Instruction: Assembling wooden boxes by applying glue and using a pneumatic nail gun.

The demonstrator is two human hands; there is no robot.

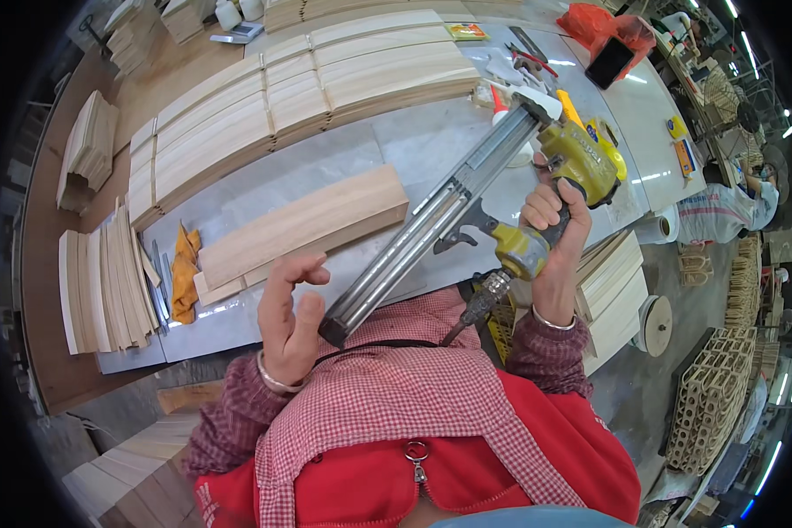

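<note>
Your right hand [550, 242] grips the handle of a yellow-green pneumatic nail gun with a long grey metal magazine [466, 202], held tilted above the grey worktable [326, 172], while your left hand [289, 312] sits at the magazine's lower end – fingers loosely spread, touching it rather than clasping it. Just beyond the tool lies a pale curved wooden slat assembly [304, 229], near an orange cloth [183, 273]. The gun points at no wood, so the nailing looks paused – the stacks of pale curved slats [282, 101] farther back seem to be waiting.
</note>
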